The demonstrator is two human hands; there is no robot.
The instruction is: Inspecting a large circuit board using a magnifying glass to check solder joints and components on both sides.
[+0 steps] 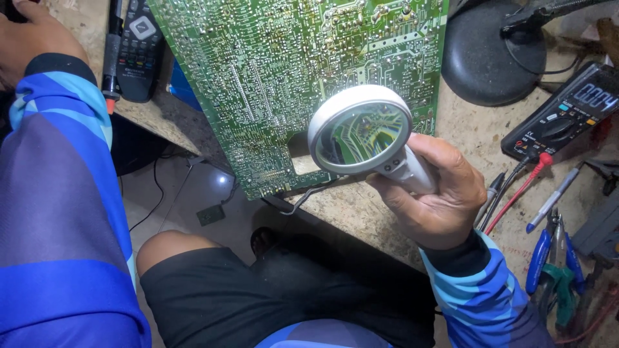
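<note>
The left hand is seen at the far left edge, its grip not clear. The green circuit board lies in the middle. The white magnifying glass is clamped by the right hand over the board's near edge; it should be kept steady and level.

Electronics repair workshop, probably small or home-run: worn bench with bare green circuit board, digital multimeter with red and black probe leads, blue-handled pliers, remote control, black lamp base.
</note>
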